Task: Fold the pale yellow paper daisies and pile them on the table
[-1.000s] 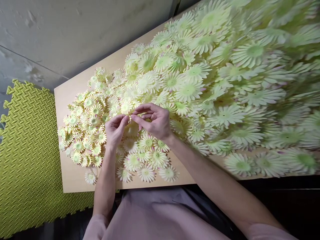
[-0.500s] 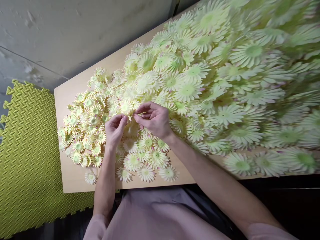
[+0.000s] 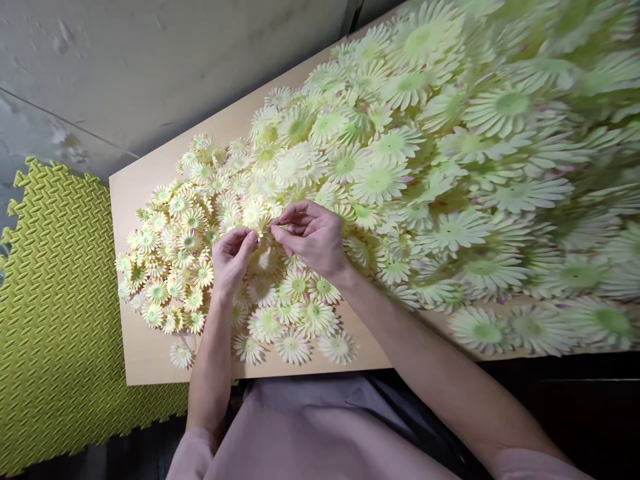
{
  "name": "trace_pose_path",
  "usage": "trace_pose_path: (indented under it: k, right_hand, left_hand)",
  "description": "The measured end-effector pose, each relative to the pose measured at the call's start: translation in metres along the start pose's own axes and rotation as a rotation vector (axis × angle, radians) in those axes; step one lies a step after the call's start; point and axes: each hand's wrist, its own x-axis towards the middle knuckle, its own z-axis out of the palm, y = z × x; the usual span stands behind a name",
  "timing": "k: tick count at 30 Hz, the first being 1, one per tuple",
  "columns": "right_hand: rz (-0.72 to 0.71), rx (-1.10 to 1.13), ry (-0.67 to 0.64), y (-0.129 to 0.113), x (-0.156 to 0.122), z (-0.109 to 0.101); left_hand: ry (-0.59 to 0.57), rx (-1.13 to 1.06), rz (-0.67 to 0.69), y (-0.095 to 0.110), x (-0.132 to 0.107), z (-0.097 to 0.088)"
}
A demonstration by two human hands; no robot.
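Pale yellow-green artificial flower heads with pink-tipped petals cover much of the board (image 3: 365, 350). My left hand (image 3: 231, 257) is closed, thumb and forefinger pinching a small artificial flower (image 3: 254, 213) at its lower edge. Just right of it, my right hand (image 3: 313, 237) is closed in a pinch, its fingertips a short gap from the left thumb. What sits between the right fingertips is too small to make out. Smaller flower heads (image 3: 180, 233) lie heaped left of my hands, and larger ones (image 3: 380, 180) spread to the right.
A yellow-green interlocking foam mat (image 3: 60, 313) stands along the board's left side. Behind the board rises a grey wall (image 3: 165, 60) with peeling patches. A few flower heads (image 3: 293, 347) lie near the front edge, close to my body.
Both hands stay at nearly the same spot, with the right fingertips slightly farther from the left thumb. The whole view has shifted very slightly.
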Motion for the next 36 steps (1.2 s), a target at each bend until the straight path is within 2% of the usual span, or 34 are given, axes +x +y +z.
trace_pose_path:
  k: [9,13,16,19,22,24,26,28,30,32,36]
  right_hand:
    - [-0.048,-0.009,-0.108,0.000,-0.002,-0.002]
    - [-0.057,-0.012,-0.086,0.000,-0.002,0.000]
    - [-0.131,-0.020,0.047,-0.001,0.002,-0.001]
    - [-0.234,-0.029,0.255,0.000,0.008,-0.005]
    - [-0.273,-0.031,0.444,0.001,0.015,-0.010]
    - [-0.294,-0.033,0.492,0.002,0.017,-0.011]
    - [-0.327,-0.041,0.431,0.001,0.015,-0.010]
    - [-0.335,-0.060,0.270,-0.001,0.010,-0.006]
    - [-0.271,-0.074,0.070,-0.002,0.003,-0.002]
    - [-0.164,-0.062,-0.069,-0.003,-0.002,0.001]
    - [-0.042,0.021,-0.147,-0.002,-0.005,0.001]
  left_hand:
    - [-0.023,-0.024,-0.016,-0.001,0.000,-0.001]
    - [0.050,-0.004,0.007,0.000,-0.001,0.002]
    - [0.110,-0.058,0.014,0.001,0.000,0.002]
    - [0.168,-0.104,0.043,0.001,0.003,-0.002]
    - [0.248,-0.133,0.079,0.000,0.007,-0.007]
    - [0.279,-0.134,0.083,0.000,0.008,-0.008]
    - [0.295,-0.106,0.074,0.000,0.008,-0.008]
    - [0.281,-0.056,0.076,0.000,0.006,-0.006]
    - [0.242,-0.009,0.104,0.000,0.003,-0.003]
    - [0.167,0.001,0.131,0.000,0.000,0.000]
    - [0.014,-0.035,0.130,0.001,-0.003,0.003]
